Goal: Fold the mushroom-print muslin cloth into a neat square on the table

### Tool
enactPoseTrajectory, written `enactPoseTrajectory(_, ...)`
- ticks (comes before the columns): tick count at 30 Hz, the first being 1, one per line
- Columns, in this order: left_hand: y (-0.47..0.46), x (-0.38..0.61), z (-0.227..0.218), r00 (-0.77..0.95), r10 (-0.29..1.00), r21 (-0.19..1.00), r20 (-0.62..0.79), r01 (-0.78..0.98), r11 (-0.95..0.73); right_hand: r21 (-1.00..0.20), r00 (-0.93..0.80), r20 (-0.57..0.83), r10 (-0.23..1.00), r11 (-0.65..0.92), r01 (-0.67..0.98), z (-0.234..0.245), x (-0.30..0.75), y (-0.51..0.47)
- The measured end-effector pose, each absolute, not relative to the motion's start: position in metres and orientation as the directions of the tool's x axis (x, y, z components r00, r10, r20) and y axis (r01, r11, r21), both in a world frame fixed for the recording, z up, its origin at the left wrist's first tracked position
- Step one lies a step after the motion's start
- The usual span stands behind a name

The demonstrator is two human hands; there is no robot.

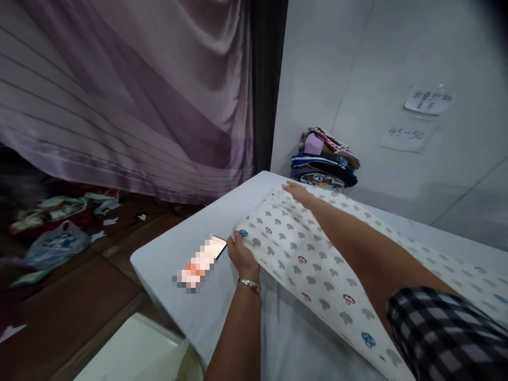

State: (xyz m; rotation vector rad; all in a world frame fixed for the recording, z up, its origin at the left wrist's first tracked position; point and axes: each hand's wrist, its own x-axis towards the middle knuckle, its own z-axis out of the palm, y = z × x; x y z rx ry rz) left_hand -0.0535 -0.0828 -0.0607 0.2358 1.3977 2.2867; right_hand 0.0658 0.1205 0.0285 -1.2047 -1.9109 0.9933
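Observation:
A white fabric [301, 259] printed with grey, red and blue mushrooms stretches across the white table [166, 248] from its middle to the right edge of the view. My left hand [241, 258], with a silvery bracelet at the wrist, grips the fabric's near left corner. At the far left corner my right hand [297, 192] is closed on the same fabric, its fingertips partly hidden. The right forearm reaches over the cloth, and a black-and-white checked sleeve shows at the elbow. Just left of my left hand lies a phone [219, 246] with a lit, pixelated screen.
Folded clothes [323, 159] are stacked at the table's back by the white wall [329, 63]. Two paper notes [407, 135] hang there. A purple curtain [178, 106] drapes at left. A plastic bag [57, 243] and scraps lie on the floor; a white surface [130, 349] stands at the front.

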Motion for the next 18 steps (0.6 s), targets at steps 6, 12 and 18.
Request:
enactPoseTrajectory(6,-0.080,-0.056,-0.063,-0.904,0.403,0.884,-0.144,-0.301,-0.358,-0.586,-0.626,0.147,0.766,0.578,0.568,-0.040,0.056,0.044)
enactPoseTrajectory(12,-0.082,-0.061,-0.060,-0.938,0.318,0.940,-0.136,-0.224,-0.257,-0.441,-0.683,0.138,0.718,0.662,0.606,-0.054,0.098,-0.009)
enactPoseTrajectory(18,-0.081,-0.066,-0.062,-0.950,0.301,0.969,-0.083,-0.147,-0.198,-0.408,-0.569,0.085,0.818,0.550,0.729,-0.070,0.147,-0.040)
